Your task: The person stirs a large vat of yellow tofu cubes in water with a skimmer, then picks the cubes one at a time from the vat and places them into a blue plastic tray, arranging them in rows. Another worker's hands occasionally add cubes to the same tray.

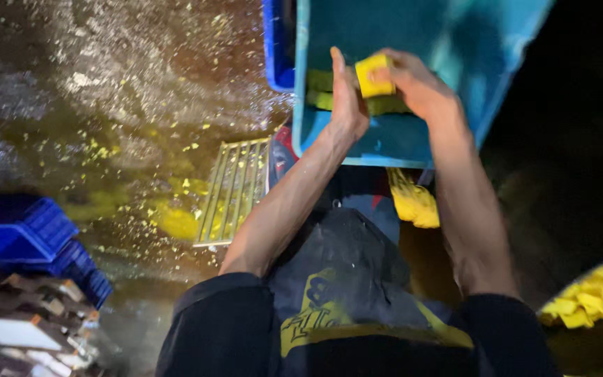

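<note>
Holding a yellow chunk [374,75] pinched in the right hand [413,84], the person is working right up against the open teal crate [399,143] at about 12 o'clock from their body. The chunk is sitting between both hands, its longer side tilting roughly from 10 to 4 o'clock, and the right fingers are wrapping around it from the 3 o'clock side. The left hand [347,105] is flat and unclenched, palm edge standing just beside the chunk at its 9 o'clock, looks like it's touching or nearly so, hard to say. So the right one is doing the gripping, the left is more of a backstop.

Inside the crate, more yellow pieces [329,94] are lying along the lower wall just under the hands, though motion blur is making them mushy. A darker blue bin [278,49] is sitting against the crate at its 9 o'clock; can't tell what's in it.

Further out, a yellow lump [413,202] is hanging below the crate at 6 o'clock. A heap of yellow cut pieces [594,297] is showing at 4 o'clock. A metal grate [235,192] is lying on the wet floor at 8 o'clock, with yellow scraps scattered around, and stacked blue crates [29,237] are sitting far off at 8 o'clock.
</note>
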`<move>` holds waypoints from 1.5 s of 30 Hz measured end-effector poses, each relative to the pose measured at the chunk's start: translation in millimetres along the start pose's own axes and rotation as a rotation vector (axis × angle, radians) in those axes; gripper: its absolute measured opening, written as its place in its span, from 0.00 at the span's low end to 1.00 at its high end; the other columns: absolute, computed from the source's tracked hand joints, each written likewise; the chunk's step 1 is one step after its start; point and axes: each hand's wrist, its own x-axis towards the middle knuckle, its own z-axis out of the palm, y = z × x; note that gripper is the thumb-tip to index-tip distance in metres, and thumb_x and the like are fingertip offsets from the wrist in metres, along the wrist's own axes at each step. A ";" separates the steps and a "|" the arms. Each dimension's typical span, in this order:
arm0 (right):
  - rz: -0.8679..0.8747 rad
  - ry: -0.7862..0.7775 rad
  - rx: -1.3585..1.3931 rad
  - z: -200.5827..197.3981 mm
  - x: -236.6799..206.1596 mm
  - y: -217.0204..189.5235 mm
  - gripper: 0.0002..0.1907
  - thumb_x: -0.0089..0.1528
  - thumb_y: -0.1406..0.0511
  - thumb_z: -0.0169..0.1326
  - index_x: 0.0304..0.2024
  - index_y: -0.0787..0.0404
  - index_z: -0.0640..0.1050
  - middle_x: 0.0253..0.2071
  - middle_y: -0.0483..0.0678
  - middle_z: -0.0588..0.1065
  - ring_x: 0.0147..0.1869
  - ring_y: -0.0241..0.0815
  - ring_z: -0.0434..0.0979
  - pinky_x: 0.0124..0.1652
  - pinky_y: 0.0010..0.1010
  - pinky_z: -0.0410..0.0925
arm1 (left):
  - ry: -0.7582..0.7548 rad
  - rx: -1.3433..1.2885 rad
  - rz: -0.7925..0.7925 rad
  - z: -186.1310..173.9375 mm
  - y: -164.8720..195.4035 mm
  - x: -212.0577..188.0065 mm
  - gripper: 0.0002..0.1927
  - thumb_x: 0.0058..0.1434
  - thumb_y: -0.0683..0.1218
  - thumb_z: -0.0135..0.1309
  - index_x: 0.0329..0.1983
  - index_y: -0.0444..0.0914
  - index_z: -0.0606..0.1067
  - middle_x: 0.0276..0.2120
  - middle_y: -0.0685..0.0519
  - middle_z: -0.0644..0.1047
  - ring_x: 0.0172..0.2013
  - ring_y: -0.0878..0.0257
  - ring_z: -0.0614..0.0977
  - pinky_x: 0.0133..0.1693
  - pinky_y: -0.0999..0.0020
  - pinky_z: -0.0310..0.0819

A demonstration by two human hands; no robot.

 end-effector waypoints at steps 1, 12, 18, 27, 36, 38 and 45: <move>0.020 0.102 -0.142 6.0 27.8 10.1 0.24 0.57 0.54 0.64 0.50 0.61 0.77 0.44 0.46 0.77 0.48 0.38 0.78 0.45 0.29 0.70 | 0.096 0.064 0.046 -9.9 7.9 -2.6 0.49 0.67 0.79 0.37 0.66 0.31 0.67 0.58 0.43 0.73 0.58 0.52 0.73 0.60 0.54 0.63; 0.062 0.495 -0.685 22.8 120.4 68.8 0.37 0.57 0.41 0.60 0.58 0.57 0.76 0.57 0.51 0.74 0.59 0.53 0.73 0.54 0.47 0.68 | 0.442 0.522 -0.067 -61.6 35.1 -58.2 0.47 0.70 0.69 0.40 0.77 0.30 0.52 0.77 0.43 0.54 0.76 0.55 0.54 0.74 0.60 0.41; -0.280 0.431 -0.144 -18.8 5.0 41.3 0.31 0.68 0.54 0.58 0.69 0.63 0.69 0.64 0.49 0.73 0.66 0.43 0.73 0.61 0.35 0.67 | 0.157 0.771 0.037 -51.5 28.1 -39.9 0.35 0.72 0.63 0.34 0.77 0.44 0.53 0.76 0.54 0.55 0.73 0.60 0.57 0.68 0.57 0.50; -0.865 0.885 0.050 54.5 -317.5 42.4 0.17 0.70 0.73 0.58 0.62 0.66 0.74 0.57 0.52 0.77 0.63 0.39 0.78 0.63 0.31 0.72 | -0.649 0.654 0.229 171.1 -75.7 -112.3 0.15 0.75 0.44 0.50 0.61 0.36 0.69 0.53 0.50 0.77 0.50 0.57 0.82 0.51 0.62 0.79; -0.257 1.349 -0.723 -105.6 -449.4 183.6 0.28 0.53 0.75 0.67 0.57 0.63 0.79 0.54 0.56 0.77 0.54 0.52 0.78 0.52 0.41 0.72 | -1.705 2.126 0.645 270.2 -284.7 -152.2 0.24 0.52 0.37 0.58 0.54 0.33 0.74 0.43 0.42 0.80 0.38 0.53 0.83 0.37 0.64 0.81; -0.111 1.224 -0.969 -129.2 -433.4 213.7 0.27 0.51 0.73 0.68 0.55 0.61 0.81 0.53 0.57 0.78 0.57 0.55 0.76 0.57 0.45 0.69 | -1.637 2.720 0.107 260.2 -311.5 -144.6 0.10 0.66 0.40 0.53 0.47 0.39 0.81 0.45 0.45 0.83 0.46 0.55 0.84 0.46 0.60 0.81; -0.230 1.055 -0.714 -167.4 -440.1 225.6 0.22 0.61 0.66 0.61 0.59 0.60 0.80 0.52 0.59 0.78 0.52 0.53 0.79 0.56 0.43 0.70 | -1.696 2.792 0.262 206.7 -317.5 -117.2 0.11 0.65 0.41 0.54 0.50 0.39 0.79 0.47 0.47 0.81 0.47 0.56 0.83 0.48 0.59 0.81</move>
